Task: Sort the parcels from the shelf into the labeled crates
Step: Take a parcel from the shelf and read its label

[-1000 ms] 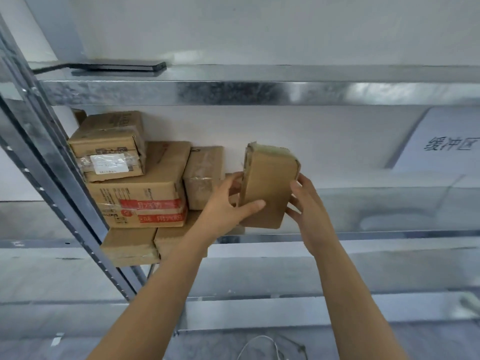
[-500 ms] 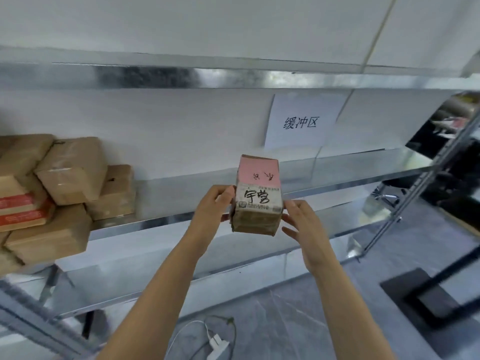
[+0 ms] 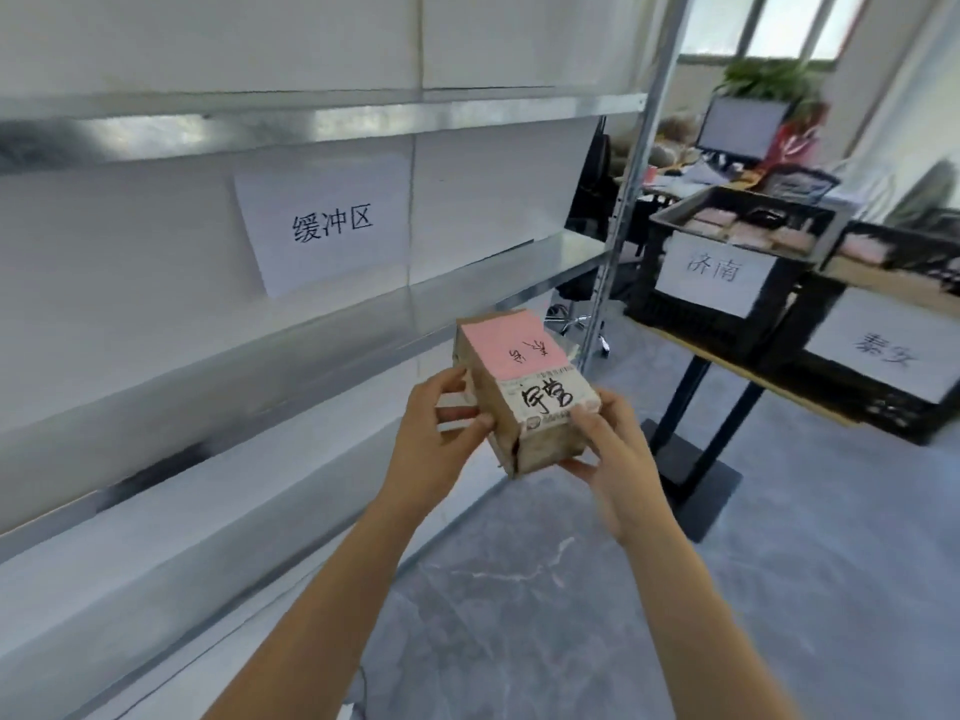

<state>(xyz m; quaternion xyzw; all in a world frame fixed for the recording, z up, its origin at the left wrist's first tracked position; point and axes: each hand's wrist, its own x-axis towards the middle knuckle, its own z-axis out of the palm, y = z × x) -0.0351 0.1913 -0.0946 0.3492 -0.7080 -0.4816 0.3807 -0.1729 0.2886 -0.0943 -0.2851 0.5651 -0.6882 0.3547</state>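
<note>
Right now the parcel [image 3: 524,397] is up in the air between both hands, in front of the metal shelf [image 3: 311,330] and clear of its boards. It is a small brown cardboard box, tilted so its top faces the person. A pink slip with some handwriting covers the far part of that top, and a white label with bold black characters sits on the near part. One lower corner looks split and worn.

The left hand [image 3: 436,439] grips the parcel's left side, thumb up near the top edge and fingers curled in against the cardboard. The right hand [image 3: 613,449] holds the near right end, thumb pressed onto the white label and fingers curled underneath the box. Both forearms are bare and reach up from below.

Behind the parcel, a white paper sign [image 3: 327,226] with three printed characters hangs on the wall between two shelf boards. A slim steel post [image 3: 634,174] closes the shelf off on the right.

Past that post, well apart from the hands, a black crate [image 3: 644,304] stands on a low table [image 3: 737,366] with black legs. It wears a white paper label and holds several pinkish packets. Just beside it, to the right, is a second black crate [image 3: 883,407] with its own white label. Further back I can make out a cluttered desk with a monitor [image 3: 743,127] and a leafy plant [image 3: 769,80] by the window. The floor [image 3: 571,615] is grey with pale veins.
</note>
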